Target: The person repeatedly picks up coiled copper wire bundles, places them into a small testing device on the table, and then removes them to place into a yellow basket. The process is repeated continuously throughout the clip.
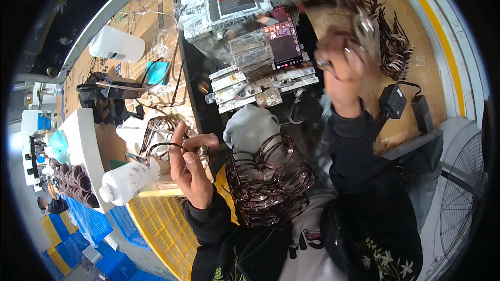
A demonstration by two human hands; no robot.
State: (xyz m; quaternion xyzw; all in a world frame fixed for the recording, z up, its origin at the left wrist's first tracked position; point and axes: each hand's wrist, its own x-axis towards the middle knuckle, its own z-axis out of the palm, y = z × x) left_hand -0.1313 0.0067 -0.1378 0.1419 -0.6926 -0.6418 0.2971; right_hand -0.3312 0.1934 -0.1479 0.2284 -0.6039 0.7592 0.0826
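Observation:
My left hand (pixel 194 177) is raised left of my lap, its fingers pinching a thin dark eyeglass frame (pixel 162 152) by one side. My right hand (pixel 341 65) is up at the right of the machine, smeared by motion. Its fingers look curled round another eyeglass frame (pixel 363 28), also blurred, near the dark pile of frames behind it. A tall stack of brown eyeglass frames (pixel 268 192) rests in front of my body, against a grey rounded pad (pixel 251 124). Between the hands stands a machine with metal clamp bars (pixel 229 89).
More brown frames (pixel 397 52) lie on the right of the bench. A phone (pixel 284 39) leans on the machine. At the left are a white bottle (pixel 125 182), a white jug (pixel 115 44) and a yellow crate (pixel 159 229). Black adapters (pixel 391 103) and a fan (pixel 461 198) are at right.

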